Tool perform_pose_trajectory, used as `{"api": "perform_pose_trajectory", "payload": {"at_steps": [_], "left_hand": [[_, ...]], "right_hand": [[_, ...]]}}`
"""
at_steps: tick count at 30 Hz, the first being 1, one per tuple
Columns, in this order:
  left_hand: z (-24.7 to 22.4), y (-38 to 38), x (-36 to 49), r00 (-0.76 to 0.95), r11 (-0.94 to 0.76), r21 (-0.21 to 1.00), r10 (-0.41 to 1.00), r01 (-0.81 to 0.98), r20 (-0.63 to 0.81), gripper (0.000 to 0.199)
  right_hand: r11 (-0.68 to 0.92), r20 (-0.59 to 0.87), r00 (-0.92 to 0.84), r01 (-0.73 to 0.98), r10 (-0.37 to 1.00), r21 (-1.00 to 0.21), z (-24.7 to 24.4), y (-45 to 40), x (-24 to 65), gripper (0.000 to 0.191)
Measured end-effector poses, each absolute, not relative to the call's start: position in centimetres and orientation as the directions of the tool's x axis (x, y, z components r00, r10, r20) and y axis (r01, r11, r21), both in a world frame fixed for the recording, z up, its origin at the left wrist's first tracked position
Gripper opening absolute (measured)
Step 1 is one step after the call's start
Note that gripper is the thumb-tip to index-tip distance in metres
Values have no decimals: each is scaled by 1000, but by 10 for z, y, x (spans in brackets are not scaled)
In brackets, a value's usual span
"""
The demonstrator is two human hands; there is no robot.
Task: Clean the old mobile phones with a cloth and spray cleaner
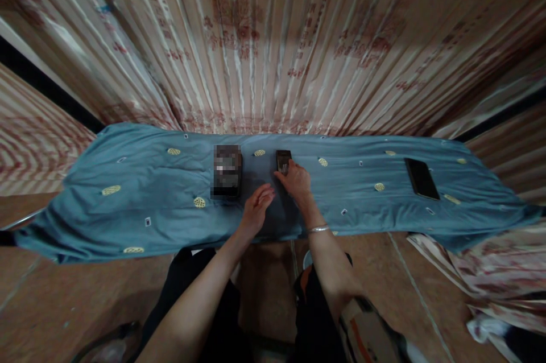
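A small dark box-like item (283,159) lies on the blue patterned cloth (162,181) near the middle. My right hand (296,181), with a silver bangle at the wrist, has its thumb and fingers around the near end of this item. To its left my left hand (257,206) hovers over the cloth, fingers extended and close side by side, with nothing in it. A larger black item (227,172), its top blurred by pixels, sits left of both hands. Far to the right lies a flat black phone-like item (422,178).
Pleated curtains (273,44) with reddish prints hang behind the cloth-covered surface. Dark bars (46,81) slope down at both sides. My legs are below the near edge, above a brown floor (384,283). White fabric (490,326) lies at the lower right.
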State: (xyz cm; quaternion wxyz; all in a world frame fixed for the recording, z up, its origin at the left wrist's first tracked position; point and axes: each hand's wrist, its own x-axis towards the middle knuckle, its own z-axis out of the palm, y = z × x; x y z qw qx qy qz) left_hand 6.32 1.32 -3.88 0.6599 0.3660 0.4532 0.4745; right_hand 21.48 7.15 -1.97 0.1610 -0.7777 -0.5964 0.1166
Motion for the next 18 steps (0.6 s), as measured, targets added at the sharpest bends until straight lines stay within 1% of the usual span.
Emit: {"api": "perform_pose_trajectory", "payload": {"at_steps": [2,4,5,6,7,8,9,11,13,16,18], "left_hand": [[-39,13,59,131,284,912,958,-295,-256,40],[-39,13,56,136,284,913,958,-293,-254,40],[-39,12,54,137,284,913,957,-294,-254,41],[-38,12,54,138,285,912,957,-296,-254,41],[-37,11,53,139,289,909,956,-301,-258,42],[-36,10,54,140,300,903,953,-308,-269,43],[-35,9,55,142,319,892,947,-320,-288,44],[-31,7,58,162,371,857,928,-358,-334,45],[-26,6,64,196,413,818,911,-400,-364,44],[-21,6,72,248,437,779,899,-450,-361,43],[-19,7,75,247,440,757,898,-482,-365,46]], "right_hand": [[-245,3,274,865,962,-437,-17,70,223,61],[-257,7,298,836,955,-485,-16,69,234,55],[-263,10,331,768,944,-585,-17,68,239,52],[-256,2,365,658,931,-708,-19,67,244,48],[-218,-15,380,496,925,-840,-21,66,248,44],[-175,-54,384,290,922,-941,-24,64,251,39],[-156,-69,365,214,928,-964,-27,63,252,34],[-142,-95,327,122,940,-982,-33,58,249,30],[-124,-108,286,38,952,-992,-38,51,242,30],[-111,-121,225,-59,967,-992,-41,41,231,32],[-110,-141,153,-196,978,-974,-41,34,226,33]]}}
